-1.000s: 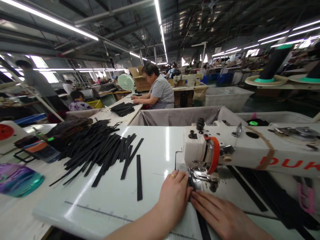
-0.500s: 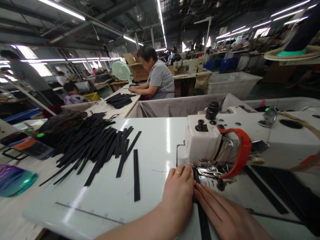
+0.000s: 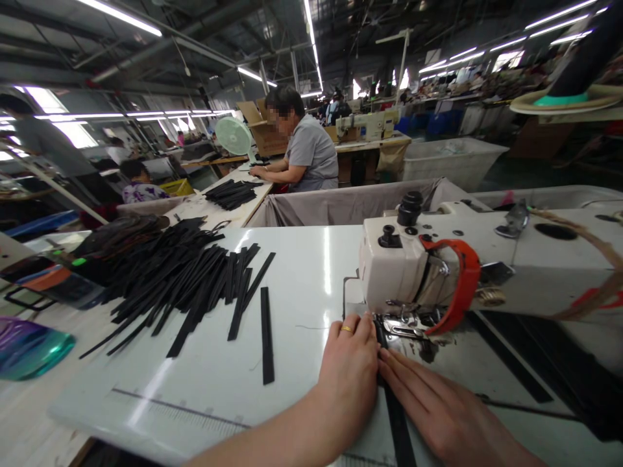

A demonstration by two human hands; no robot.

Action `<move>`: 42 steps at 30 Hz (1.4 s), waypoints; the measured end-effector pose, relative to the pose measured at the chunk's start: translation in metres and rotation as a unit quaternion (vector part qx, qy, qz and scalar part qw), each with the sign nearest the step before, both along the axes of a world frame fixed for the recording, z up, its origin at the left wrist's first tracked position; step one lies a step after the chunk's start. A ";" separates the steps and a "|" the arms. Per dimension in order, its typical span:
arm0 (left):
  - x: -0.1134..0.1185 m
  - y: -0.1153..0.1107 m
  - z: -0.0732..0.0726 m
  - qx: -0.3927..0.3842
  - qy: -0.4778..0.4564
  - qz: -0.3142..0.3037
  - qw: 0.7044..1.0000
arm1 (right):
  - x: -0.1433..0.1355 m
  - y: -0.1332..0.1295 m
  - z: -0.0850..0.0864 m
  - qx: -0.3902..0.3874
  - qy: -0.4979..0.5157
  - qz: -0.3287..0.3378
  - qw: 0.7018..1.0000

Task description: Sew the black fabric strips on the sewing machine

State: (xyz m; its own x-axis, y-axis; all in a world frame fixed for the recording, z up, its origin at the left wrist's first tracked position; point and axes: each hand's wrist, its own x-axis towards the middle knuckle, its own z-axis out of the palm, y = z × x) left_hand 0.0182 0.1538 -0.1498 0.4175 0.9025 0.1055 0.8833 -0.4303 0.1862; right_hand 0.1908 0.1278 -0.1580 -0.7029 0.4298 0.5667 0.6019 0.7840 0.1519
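A white sewing machine (image 3: 487,259) with a red guard stands on the white table (image 3: 302,272). A narrow black strap (image 3: 396,421) runs from the front edge under the presser foot (image 3: 402,324). My left hand (image 3: 348,370), with a ring on one finger, lies flat on the table and presses against the strap's left side. On the strap's right side rests my right hand (image 3: 433,405), fingers stretched flat toward the foot. Neither hand grips the strap; both lie against it.
A heap of black straps (image 3: 180,279) lies on the table's left, one single strap (image 3: 267,334) apart from it. A grey cloth bin (image 3: 341,204) stands behind the table. A person in grey (image 3: 306,152) sits at the far table. A teal plastic object (image 3: 29,350) lies at the left edge.
The camera has moved closer and slightly down toward the machine. Both hands have stayed flat beside the strap just in front of the presser foot.
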 end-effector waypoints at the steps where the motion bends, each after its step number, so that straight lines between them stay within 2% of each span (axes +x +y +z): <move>1: 0.000 0.000 0.000 -0.001 0.000 0.000 1.000 | 0.000 0.000 0.000 -0.003 0.005 -0.001 1.000; 9: 0.002 0.001 -0.002 -0.004 0.003 -0.001 1.000 | 0.000 0.003 0.001 -0.004 0.008 0.001 1.000; 26: 0.002 -0.002 0.014 -0.011 -0.001 0.006 1.000 | 0.006 0.005 0.001 -0.018 -0.020 0.017 0.999; 29: -0.003 -0.001 0.013 -0.003 -0.029 0.002 1.000 | 0.008 0.007 0.002 -0.011 -0.026 0.030 0.999; 32: -0.009 -0.002 0.011 0.004 -0.053 -0.028 0.998 | 0.007 0.008 0.002 -0.003 -0.015 0.005 1.000; 36: -0.012 -0.002 0.010 -0.010 -0.024 -0.059 0.998 | 0.005 0.008 -0.001 -0.001 -0.006 -0.016 1.000; 42: -0.008 0.003 0.006 -0.020 0.000 -0.045 0.999 | 0.004 0.011 0.001 -0.010 -0.020 -0.015 1.000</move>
